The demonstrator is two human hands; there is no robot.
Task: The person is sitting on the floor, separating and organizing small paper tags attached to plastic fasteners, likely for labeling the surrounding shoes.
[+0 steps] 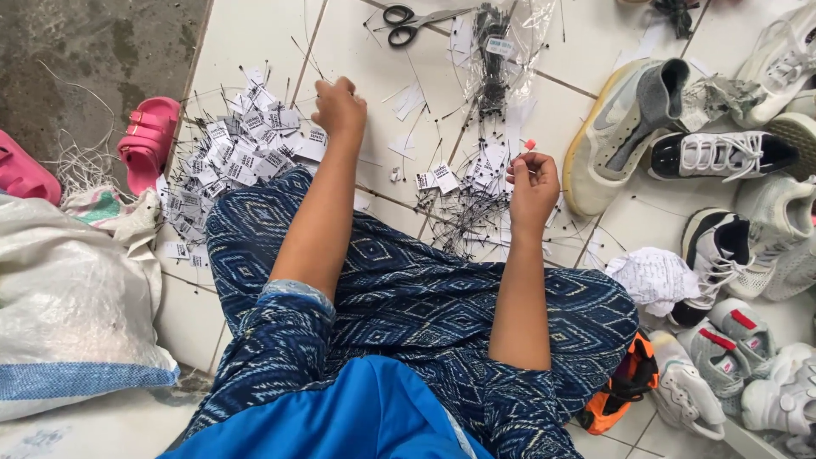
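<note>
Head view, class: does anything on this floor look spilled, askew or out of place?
Yes. Small white tags and thin black ties lie scattered loose over the tiles between the left hand and right hand. The shoes sit jumbled, several tipped on their sides.

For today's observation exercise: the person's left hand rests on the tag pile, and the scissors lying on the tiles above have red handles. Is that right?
Not quite. In the head view the scissors have black handles, not red. The left hand does rest on the tag pile.
</note>
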